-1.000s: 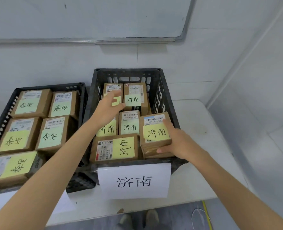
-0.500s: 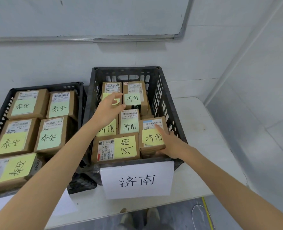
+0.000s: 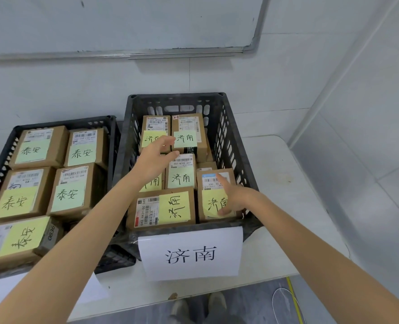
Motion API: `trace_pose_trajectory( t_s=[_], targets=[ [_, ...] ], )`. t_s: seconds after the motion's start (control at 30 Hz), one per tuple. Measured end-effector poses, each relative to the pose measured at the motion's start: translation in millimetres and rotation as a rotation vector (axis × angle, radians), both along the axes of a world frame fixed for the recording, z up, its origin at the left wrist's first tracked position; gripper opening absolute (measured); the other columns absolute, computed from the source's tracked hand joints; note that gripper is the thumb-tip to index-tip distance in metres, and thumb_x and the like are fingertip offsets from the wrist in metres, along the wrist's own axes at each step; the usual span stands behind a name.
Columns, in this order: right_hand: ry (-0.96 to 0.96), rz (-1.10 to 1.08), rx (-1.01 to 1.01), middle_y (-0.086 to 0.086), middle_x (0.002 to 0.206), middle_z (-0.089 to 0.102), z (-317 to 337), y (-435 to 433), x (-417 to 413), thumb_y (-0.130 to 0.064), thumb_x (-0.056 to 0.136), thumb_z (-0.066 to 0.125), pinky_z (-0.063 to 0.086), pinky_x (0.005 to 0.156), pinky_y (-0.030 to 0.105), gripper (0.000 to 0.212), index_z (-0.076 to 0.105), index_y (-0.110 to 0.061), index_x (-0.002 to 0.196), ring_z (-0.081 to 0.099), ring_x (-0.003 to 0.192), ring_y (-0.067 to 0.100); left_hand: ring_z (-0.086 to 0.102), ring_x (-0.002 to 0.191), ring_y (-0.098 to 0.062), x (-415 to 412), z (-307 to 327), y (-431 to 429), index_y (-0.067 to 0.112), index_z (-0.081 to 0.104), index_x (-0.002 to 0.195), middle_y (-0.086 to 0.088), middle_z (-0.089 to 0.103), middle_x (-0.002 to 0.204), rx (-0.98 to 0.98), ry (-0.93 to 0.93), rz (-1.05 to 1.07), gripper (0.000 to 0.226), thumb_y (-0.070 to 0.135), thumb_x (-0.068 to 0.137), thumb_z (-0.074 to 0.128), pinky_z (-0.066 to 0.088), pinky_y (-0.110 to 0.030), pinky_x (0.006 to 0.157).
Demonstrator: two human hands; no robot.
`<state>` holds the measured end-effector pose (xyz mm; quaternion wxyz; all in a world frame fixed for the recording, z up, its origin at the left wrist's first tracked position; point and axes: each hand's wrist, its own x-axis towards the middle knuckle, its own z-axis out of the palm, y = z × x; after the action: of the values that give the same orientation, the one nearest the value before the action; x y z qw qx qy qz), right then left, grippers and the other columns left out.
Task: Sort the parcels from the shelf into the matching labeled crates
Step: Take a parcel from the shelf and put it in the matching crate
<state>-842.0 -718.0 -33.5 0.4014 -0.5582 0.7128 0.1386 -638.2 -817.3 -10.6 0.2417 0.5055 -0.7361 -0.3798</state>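
The black plastic lattice crate (image 3: 60, 122) on the left runs off the frame's left edge and stands just beside its neighbour. Five brown cardboard parcels (image 3: 39, 146) fill it almost rim to rim, edges nearly touching. Each carries a printed barcode label and a pale green or yellow sticky note handwritten 泰安.

The left hand (image 3: 155, 160) reaches into the second black lattice crate (image 3: 226, 136), its grip apart and its fingers loosely spread over the middle and back rows (whether they touch the cardboard I cannot tell). This crate shows at least six matte brown boxes marked 济南, packed wall to wall with only thin gaps between them. A white paper sheet (image 3: 191, 253) printed 济南 hangs from its near rim.

The right hand (image 3: 237, 198) lies on the front-right parcel (image 3: 205, 183), which sits in the crate's near right corner against the wall. Its grip is apart, with the index finger straight along the top and the thumb on the yellow note.

Right of the crate, the smooth white surface (image 3: 275, 178) stretches on to its rounded corner by the wall.
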Motion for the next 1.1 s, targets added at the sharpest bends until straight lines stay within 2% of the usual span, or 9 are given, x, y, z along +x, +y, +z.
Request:
trace_pose_trajectory(
  t_s=[0.2, 0.37, 0.47, 0.57, 0.67, 0.73, 0.9, 0.97, 1.1],
  targets=[
    [0.02, -0.006, -0.002, 0.02, 0.158, 0.028, -4, -3, -1, -0.017, 0.089, 0.073, 0.038, 0.109, 0.043, 0.117, -0.023, -0.03, 0.153, 0.047, 0.132, 0.033, 0.045, 0.131, -0.014, -7, -7, -3, 0.016, 0.048, 0.139, 0.003, 0.052, 0.14, 0.012, 0.003, -0.016, 0.044, 0.021, 0.096, 0.059, 0.037, -0.029, 0.101],
    [0.017, -0.056, -0.041, 0.022, 0.16, 0.014, -6, 0, 2, -0.015, 0.087, 0.075, 0.038, 0.111, 0.044, 0.115, -0.015, -0.032, 0.156, 0.041, 0.137, 0.034, 0.045, 0.131, -0.017, -15, -11, -9, 0.015, 0.05, 0.138, 0.002, 0.052, 0.139, -0.001, -0.013, -0.038, 0.043, 0.021, 0.096, 0.059, 0.032, -0.025, 0.099],
    [0.02, -0.073, -0.079, 0.02, 0.157, 0.019, -7, 2, 5, -0.015, 0.085, 0.077, 0.041, 0.109, 0.043, 0.114, -0.01, -0.032, 0.157, 0.043, 0.135, 0.033, 0.045, 0.132, -0.018, -18, -14, -14, 0.016, 0.05, 0.137, 0.002, 0.052, 0.139, -0.005, -0.031, -0.045, 0.042, 0.022, 0.096, 0.059, 0.033, -0.026, 0.099],
    [0.091, -0.05, -0.149, 0.017, 0.147, 0.034, -11, 5, 7, -0.02, 0.085, 0.078, 0.047, 0.094, 0.032, 0.105, 0.003, -0.025, 0.159, 0.05, 0.126, 0.026, 0.045, 0.131, -0.018, -21, -18, -19, 0.017, 0.051, 0.137, 0.001, 0.052, 0.139, 0.008, -0.037, -0.048, 0.042, 0.022, 0.096, 0.059, 0.034, -0.027, 0.1],
    [0.203, -0.012, -0.303, 0.01, 0.129, 0.054, -13, 12, 7, -0.023, 0.089, 0.073, 0.041, 0.069, 0.02, 0.073, 0.032, -0.014, 0.148, 0.06, 0.111, 0.019, 0.046, 0.129, -0.015, -21, -25, -25, 0.017, 0.053, 0.136, 0.003, 0.053, 0.138, 0.011, -0.058, -0.063, 0.041, 0.021, 0.095, 0.061, 0.035, -0.027, 0.099],
    [0.265, 0.05, -0.373, 0.009, 0.126, 0.055, -10, 14, 5, -0.024, 0.091, 0.071, 0.04, 0.066, 0.02, 0.065, 0.035, -0.013, 0.144, 0.062, 0.107, 0.018, 0.047, 0.127, -0.014, -20, -33, -29, 0.018, 0.054, 0.135, 0.002, 0.054, 0.137, 0.003, -0.1, -0.08, 0.041, 0.02, 0.094, 0.062, 0.038, -0.028, 0.101],
    [0.225, 0.321, -0.366, 0.012, 0.152, 0.032, -6, 10, -6, -0.032, 0.08, 0.081, 0.05, 0.095, 0.04, 0.098, 0.019, -0.025, 0.155, 0.049, 0.129, 0.031, 0.045, 0.133, -0.021, -20, -56, -35, 0.024, 0.051, 0.139, 0.001, 0.049, 0.145, -0.003, -0.345, -0.193, 0.05, 0.025, 0.091, 0.067, 0.037, -0.044, 0.109],
    [0.196, 0.357, -0.321, 0.009, 0.158, 0.026, -6, 8, -9, -0.032, 0.08, 0.081, 0.046, 0.104, 0.045, 0.1, 0.017, -0.027, 0.157, 0.038, 0.139, 0.032, 0.04, 0.137, -0.02, -24, -64, -33, 0.026, 0.045, 0.143, 0.004, 0.043, 0.149, 0.023, -0.441, -0.239, 0.059, 0.031, 0.089, 0.069, 0.034, -0.045, 0.111],
    [0.228, 0.404, -0.313, 0.011, 0.158, 0.025, -17, 3, -9, -0.028, 0.081, 0.08, 0.042, 0.107, 0.045, 0.095, 0.021, -0.025, 0.155, 0.031, 0.142, 0.033, 0.027, 0.142, -0.024, -32, -72, -33, 0.032, 0.037, 0.148, 0.005, 0.033, 0.155, -0.031, -0.642, -0.346, 0.078, 0.055, 0.081, 0.07, 0.031, -0.053, 0.111]
  ],
)
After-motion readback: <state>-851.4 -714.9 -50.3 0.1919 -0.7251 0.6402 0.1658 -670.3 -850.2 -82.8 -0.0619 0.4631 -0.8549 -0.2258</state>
